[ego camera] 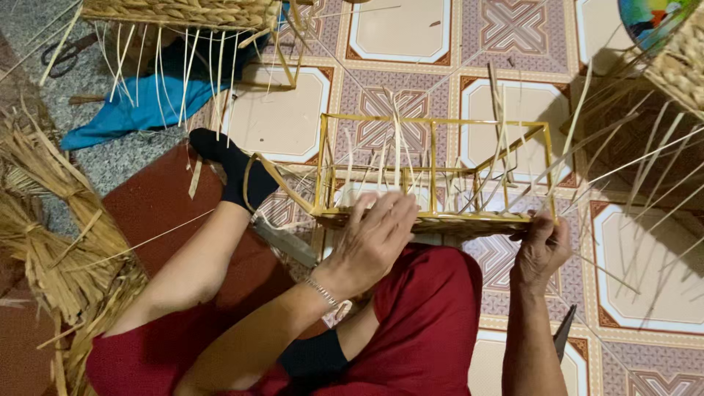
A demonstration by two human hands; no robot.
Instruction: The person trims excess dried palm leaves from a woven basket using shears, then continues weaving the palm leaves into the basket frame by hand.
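A person sits on the tiled floor [660, 249] with a yellow wire basket frame [433, 169] propped against the red-trousered knee [433, 293], its woven bottom edge turned toward the body so both hands can reach it. The left hand [374, 235] lies over the near rail of the frame, fingers extended and close together, pressing down on the straw weave there; whether it pinches a strand underneath I cannot tell. The right hand [541, 246] is curled around the frame's right lower corner, gripping it and seemingly steadying the whole piece against the pull of the weaving. Loose straw strands [400, 147] stand up through the frame and fan out to the right, left long and untrimmed. A foot in a black sock [235, 172] rests just left of the frame, near its curved wire handle. Bundles of dried straw [55, 242] lie at the far left within arm's reach, a blue cloth [139, 103] lies beyond them, and a partly woven basket [183, 13] with hanging strands sits at the top edge.
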